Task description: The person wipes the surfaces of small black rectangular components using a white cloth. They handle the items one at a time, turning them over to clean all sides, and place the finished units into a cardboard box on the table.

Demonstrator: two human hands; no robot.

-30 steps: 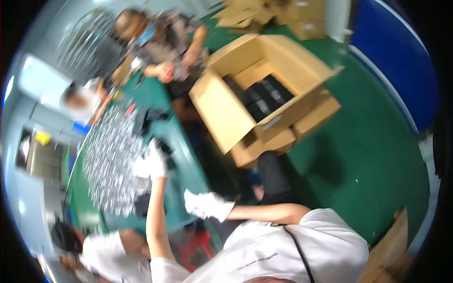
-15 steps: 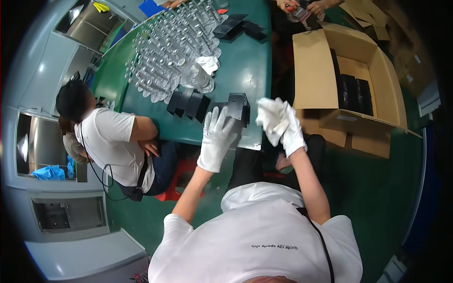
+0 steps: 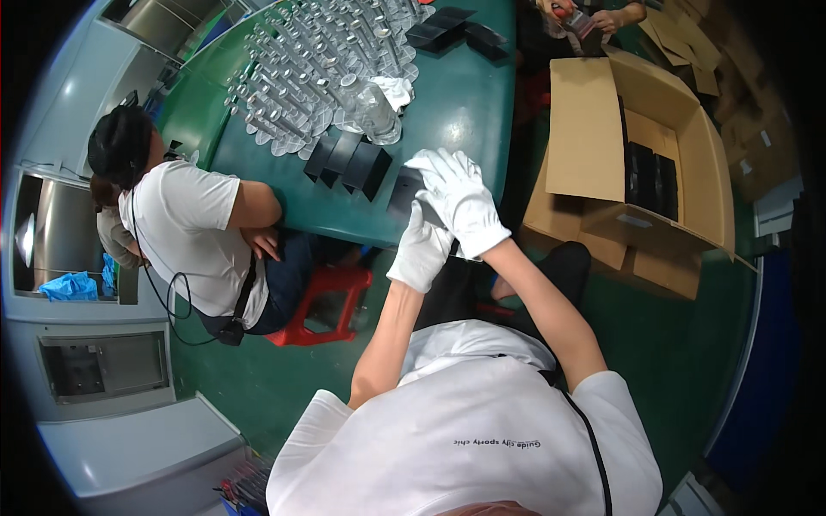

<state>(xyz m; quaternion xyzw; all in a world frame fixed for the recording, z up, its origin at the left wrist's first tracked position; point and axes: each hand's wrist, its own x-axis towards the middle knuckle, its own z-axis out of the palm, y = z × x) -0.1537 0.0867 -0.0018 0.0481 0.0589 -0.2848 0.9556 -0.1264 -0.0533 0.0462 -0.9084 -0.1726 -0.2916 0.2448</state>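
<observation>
My two white-gloved hands meet over the near right corner of the green table. My left hand (image 3: 422, 251) is closed at the near end of a black box (image 3: 402, 194), mostly covered by my hands. Across the box's top lies my right hand (image 3: 463, 199), fingers stretched to the left. The white cloth it carried is hidden, apparently under the palm. Left of my hands stand several black angular boxes (image 3: 348, 163). Beyond them are a large clear jar (image 3: 370, 110), a crumpled white cloth (image 3: 394, 91) and rows of clear pieces with upright stems (image 3: 314, 60).
More black boxes (image 3: 441, 30) lie farther back on the green table (image 3: 456, 103). An open carton (image 3: 585, 129) with black boxes inside stands at right. Another person (image 3: 185, 215) sits at left on a red stool (image 3: 323, 301). A co-worker's hands (image 3: 607, 21) hold something at top right.
My right hand has moved left from beside the table onto the black box. My left hand has shifted right and nearer, against it. The view has turned slightly.
</observation>
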